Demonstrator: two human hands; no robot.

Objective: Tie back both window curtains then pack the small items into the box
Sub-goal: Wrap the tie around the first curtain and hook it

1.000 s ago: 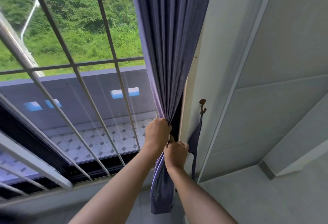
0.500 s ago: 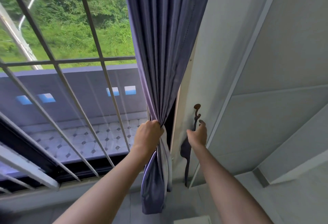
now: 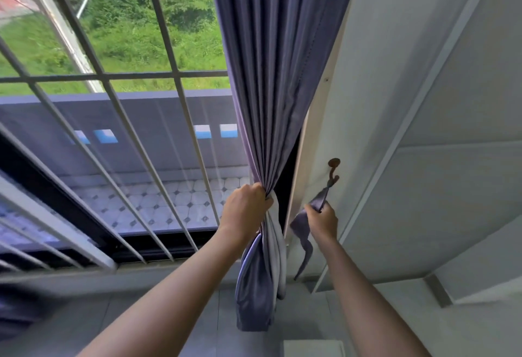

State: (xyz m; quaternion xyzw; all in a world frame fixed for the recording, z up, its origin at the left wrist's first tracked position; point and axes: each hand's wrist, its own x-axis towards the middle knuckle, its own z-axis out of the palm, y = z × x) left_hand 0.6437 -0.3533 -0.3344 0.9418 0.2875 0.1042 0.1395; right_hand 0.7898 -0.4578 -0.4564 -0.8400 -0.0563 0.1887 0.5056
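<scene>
Gripping tight, left hand (image 3: 245,209) has its fingers curled round the gathered curtain (image 3: 271,102), squeezing the folds into one bunch approx at sill height. Right hand (image 3: 322,222) pinches the tie-back strap (image 3: 303,232), thumb & fingers closed on the fabric just below the wall hook (image 3: 333,171). Hands are near each other but apart, w/ a dark gap of window frame between them.

Nearest the camera: both bare forearms reach up from the bottom edge. A pale flat object (image 3: 313,348) sits at the bottom edge between the arms; too cropped to say what it is.

Next out: curtain is blue-purple, hanging from the top of view, narrowing to the left fist, then falling loose below it w/ a paler lining showing. Strap's top end is looped on the brown hook; its lower end dangles past the right wrist.

Hook is fixed to a white wall (image 3: 423,158) right of the curtain.

Further out, left of the curtain: white window bars (image 3: 135,141) slant across the glass. Beyond them, a tiled balcony floor (image 3: 180,201), a grey-purple parapet (image 3: 141,119), then green trees & grass (image 3: 147,25).
</scene>
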